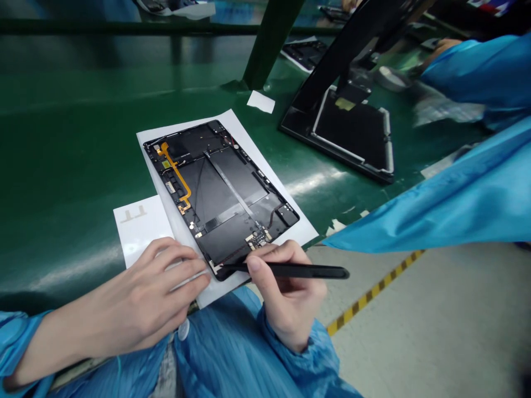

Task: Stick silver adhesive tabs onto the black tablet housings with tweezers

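Observation:
An opened tablet (232,188) lies on a white sheet (305,226), its inside facing up. An orange flex cable (178,174) runs along its left side, and a small circuit board (258,237) sits near the lower edge. My right hand (286,293) grips black tweezers (307,271), whose tips reach the tablet's near corner, by a small whitish piece (215,267). My left hand (161,293) lies with fingers stretched over the paper, fingertips beside that same corner. Under its fingers is a white card (143,226) bearing greyish T-shaped strips (133,214).
A black fixture (352,132) with a pale-edged frame stands right of the tablet. A green post (269,44) rises behind, near a white scrap (261,101). Another person's blue sleeve (477,72) is at the right. Yellow-black tape (373,293) marks the floor.

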Demonstrator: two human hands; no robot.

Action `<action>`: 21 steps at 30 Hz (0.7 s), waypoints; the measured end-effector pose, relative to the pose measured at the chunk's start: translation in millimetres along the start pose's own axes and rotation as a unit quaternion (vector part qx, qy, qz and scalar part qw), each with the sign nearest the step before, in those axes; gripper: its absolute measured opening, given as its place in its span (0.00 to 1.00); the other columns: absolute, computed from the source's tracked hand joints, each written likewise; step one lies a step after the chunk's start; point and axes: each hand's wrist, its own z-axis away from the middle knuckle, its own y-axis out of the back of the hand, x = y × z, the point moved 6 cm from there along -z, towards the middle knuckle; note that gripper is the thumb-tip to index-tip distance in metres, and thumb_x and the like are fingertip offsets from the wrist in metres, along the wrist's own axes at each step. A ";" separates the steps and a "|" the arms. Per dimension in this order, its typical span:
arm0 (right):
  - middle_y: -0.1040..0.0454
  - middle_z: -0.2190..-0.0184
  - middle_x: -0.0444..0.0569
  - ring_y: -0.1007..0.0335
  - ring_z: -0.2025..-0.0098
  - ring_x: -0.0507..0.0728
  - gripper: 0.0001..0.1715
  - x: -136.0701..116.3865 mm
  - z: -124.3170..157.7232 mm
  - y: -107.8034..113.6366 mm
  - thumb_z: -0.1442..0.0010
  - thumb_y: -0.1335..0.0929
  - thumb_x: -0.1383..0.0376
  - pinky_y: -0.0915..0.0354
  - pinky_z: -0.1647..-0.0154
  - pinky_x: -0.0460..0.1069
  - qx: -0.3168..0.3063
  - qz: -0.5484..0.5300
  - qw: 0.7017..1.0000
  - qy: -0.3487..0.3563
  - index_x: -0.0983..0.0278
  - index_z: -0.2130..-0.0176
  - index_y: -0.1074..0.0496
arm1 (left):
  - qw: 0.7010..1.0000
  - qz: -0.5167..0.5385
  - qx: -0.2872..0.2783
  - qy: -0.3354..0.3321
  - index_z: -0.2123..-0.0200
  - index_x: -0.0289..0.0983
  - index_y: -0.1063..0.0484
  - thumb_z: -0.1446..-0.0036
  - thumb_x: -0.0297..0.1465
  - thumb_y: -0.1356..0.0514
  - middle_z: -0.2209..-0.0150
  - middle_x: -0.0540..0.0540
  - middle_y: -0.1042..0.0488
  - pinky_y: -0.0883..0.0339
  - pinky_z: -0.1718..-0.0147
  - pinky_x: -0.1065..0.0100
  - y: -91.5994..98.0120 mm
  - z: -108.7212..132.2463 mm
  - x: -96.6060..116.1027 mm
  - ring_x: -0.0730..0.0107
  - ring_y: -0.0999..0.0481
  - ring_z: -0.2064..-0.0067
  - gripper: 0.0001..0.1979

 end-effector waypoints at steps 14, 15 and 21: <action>0.28 0.78 0.42 0.31 0.76 0.52 0.10 -3.2 -0.9 -3.1 0.45 0.31 0.74 0.36 0.77 0.46 -0.009 -0.002 1.000 0.014 0.62 0.74 0.32 | 0.999 -0.051 -0.009 0.013 0.45 0.30 0.35 0.34 0.21 0.52 0.56 0.42 0.27 0.46 0.49 0.54 -2.5 -2.6 4.1 0.59 0.34 0.50 0.16; 0.28 0.77 0.42 0.31 0.76 0.52 0.10 -3.6 -1.0 -3.3 0.45 0.31 0.74 0.36 0.77 0.46 -0.010 0.002 1.000 0.018 0.62 0.73 0.32 | 0.998 -0.057 -0.007 0.014 0.46 0.30 0.35 0.34 0.21 0.53 0.56 0.42 0.27 0.47 0.49 0.54 -2.4 -3.1 4.8 0.59 0.34 0.50 0.16; 0.28 0.74 0.43 0.30 0.72 0.53 0.09 -5.4 -2.6 1.4 0.44 0.31 0.74 0.34 0.73 0.48 0.020 0.011 0.999 0.029 0.61 0.71 0.31 | 0.996 -0.094 0.002 0.007 0.48 0.28 0.35 0.34 0.20 0.53 0.57 0.41 0.27 0.48 0.48 0.52 -2.3 -6.8 7.5 0.57 0.33 0.52 0.15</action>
